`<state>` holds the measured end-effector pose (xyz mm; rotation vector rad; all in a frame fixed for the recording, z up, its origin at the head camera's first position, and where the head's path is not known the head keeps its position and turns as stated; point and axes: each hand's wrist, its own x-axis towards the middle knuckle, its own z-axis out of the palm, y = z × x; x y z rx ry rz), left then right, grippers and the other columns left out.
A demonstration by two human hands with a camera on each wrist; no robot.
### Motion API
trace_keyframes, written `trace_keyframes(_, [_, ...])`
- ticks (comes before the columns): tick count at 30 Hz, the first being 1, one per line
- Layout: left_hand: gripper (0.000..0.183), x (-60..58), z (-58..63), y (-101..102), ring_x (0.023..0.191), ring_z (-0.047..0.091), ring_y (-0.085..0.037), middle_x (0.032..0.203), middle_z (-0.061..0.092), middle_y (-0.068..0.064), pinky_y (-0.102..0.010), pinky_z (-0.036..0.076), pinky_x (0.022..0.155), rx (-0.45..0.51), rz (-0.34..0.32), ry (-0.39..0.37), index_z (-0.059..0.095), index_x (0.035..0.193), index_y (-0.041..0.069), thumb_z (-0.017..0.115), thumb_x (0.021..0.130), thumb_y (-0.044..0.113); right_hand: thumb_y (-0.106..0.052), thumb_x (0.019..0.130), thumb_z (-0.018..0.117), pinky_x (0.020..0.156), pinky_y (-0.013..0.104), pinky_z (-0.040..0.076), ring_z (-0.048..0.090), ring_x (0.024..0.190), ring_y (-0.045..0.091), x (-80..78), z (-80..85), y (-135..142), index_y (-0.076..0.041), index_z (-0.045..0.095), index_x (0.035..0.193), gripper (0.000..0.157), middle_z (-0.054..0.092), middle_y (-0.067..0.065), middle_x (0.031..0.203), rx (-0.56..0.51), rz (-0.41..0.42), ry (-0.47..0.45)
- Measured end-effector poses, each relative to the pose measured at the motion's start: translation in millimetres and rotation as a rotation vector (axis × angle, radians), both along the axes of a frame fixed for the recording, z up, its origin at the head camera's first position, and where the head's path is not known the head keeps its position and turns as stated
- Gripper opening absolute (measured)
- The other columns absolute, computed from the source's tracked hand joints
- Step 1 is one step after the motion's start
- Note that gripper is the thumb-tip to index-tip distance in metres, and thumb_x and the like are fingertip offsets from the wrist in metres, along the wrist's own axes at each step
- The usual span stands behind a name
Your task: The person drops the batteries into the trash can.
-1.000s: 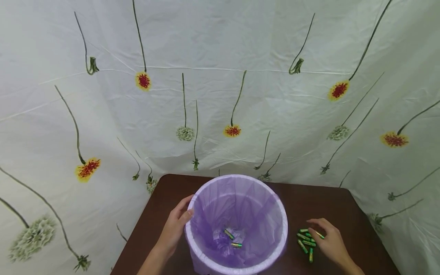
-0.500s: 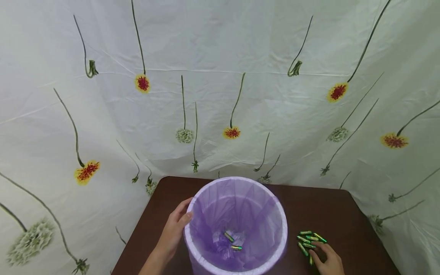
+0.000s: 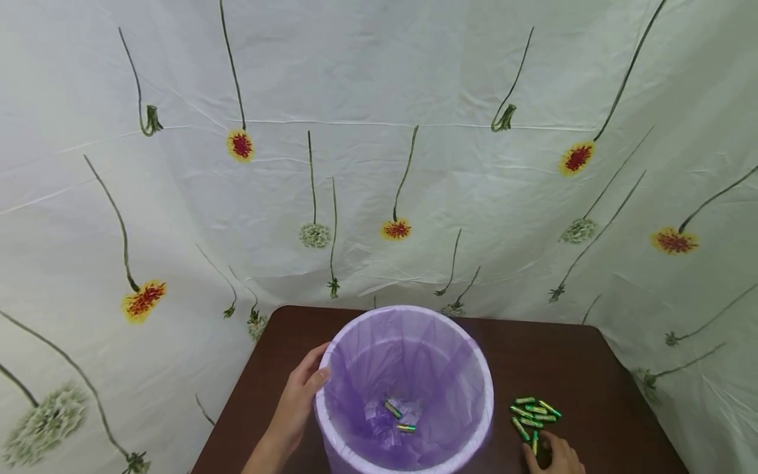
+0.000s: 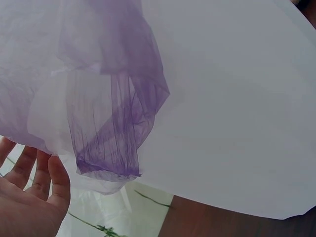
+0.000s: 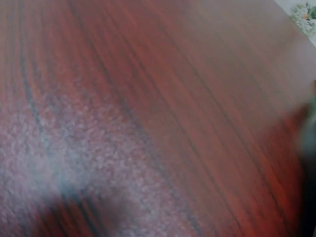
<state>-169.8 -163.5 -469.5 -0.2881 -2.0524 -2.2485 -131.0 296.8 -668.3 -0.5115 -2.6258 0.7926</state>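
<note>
A white bin (image 3: 408,469) lined with a thin purple bag stands on the dark brown table. My left hand (image 3: 298,395) grips its left rim, thumb over the edge and fingers along the outside. In the left wrist view, the curled fingers of that hand (image 4: 34,192) meet the hanging edge of the purple bag (image 4: 108,128). Two green and gold batteries (image 3: 393,409) lie at the bottom of the bin. To the right, my right hand (image 3: 556,455) rests low at the table, thumb and forefinger spread on either side of the nearest battery (image 3: 535,442).
Several more green batteries (image 3: 531,416) lie in a loose cluster beyond the right hand, right of the bin. The brown table (image 3: 556,355) has rounded far corners. A white cloth (image 3: 367,79) printed with flowers hangs behind and around it.
My right hand has drawn back from above the cluster of batteries toward the near edge, beside the closest one. The left hand keeps its grip on the bin. The view has shifted slightly.
</note>
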Motion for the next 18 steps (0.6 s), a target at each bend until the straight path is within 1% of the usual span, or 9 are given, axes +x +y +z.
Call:
trace_keyframes(2, [0.043,-0.1,-1.3,-0.9,0.106,0.066,-0.022,0.129,0.06,-0.023,-0.033,0.056,0.085,0.002,-0.01,-0.002,0.052,0.145,-0.003,0.051,0.103,0.006,-0.024,0.083,0.082,0.077,0.061,0.041,0.059,0.083,0.037,-0.4,-0.1,-0.5,0.008,0.067,0.106,0.042,0.062,0.01,0.086,0.009,0.009,-0.026])
trace_keyframes(5, [0.043,-1.4,-2.2,-0.8,0.106,0.066,-0.024,0.13,0.06,-0.023,-0.034,0.056,0.086,0.005,-0.023,-0.005,0.051,0.146,-0.002,0.051,0.103,0.008,-0.019,0.083,0.081,0.075,0.059,0.041,0.059,0.08,0.036,-1.0,-0.8,0.0,0.009,0.067,0.103,0.037,0.061,0.011,0.083,0.026,0.011,-0.04])
trace_keyframes(12, [0.044,-1.0,-2.8,-2.6,0.108,0.066,-0.023,0.134,0.059,-0.024,-0.033,0.056,0.087,0.017,-0.021,0.001,0.05,0.146,-0.004,0.05,0.103,0.007,-0.01,0.084,0.072,0.073,0.056,0.04,0.055,0.07,0.031,-2.7,-4.1,-2.6,0.007,0.064,0.09,0.02,0.056,0.009,0.074,0.019,-0.047,-0.008])
trace_keyframes(16, [0.043,-0.6,-3.5,-1.5,0.109,0.066,-0.022,0.134,0.059,-0.023,-0.033,0.055,0.087,0.008,-0.017,0.0,0.051,0.145,-0.003,0.05,0.103,0.007,-0.009,0.084,0.069,0.071,0.054,0.042,0.056,0.069,0.03,-3.0,-3.3,-0.3,0.007,0.064,0.088,0.017,0.056,0.009,0.074,0.001,-0.065,-0.02])
trace_keyframes(18, [0.043,-1.0,-4.0,-0.8,0.108,0.066,-0.023,0.133,0.059,-0.022,-0.033,0.056,0.087,0.011,-0.02,-0.009,0.051,0.145,-0.003,0.051,0.103,0.007,-0.008,0.085,0.069,0.067,0.051,0.044,0.056,0.068,0.029,-2.2,-4.3,1.4,0.007,0.065,0.089,0.017,0.057,0.01,0.075,0.002,-0.074,-0.026])
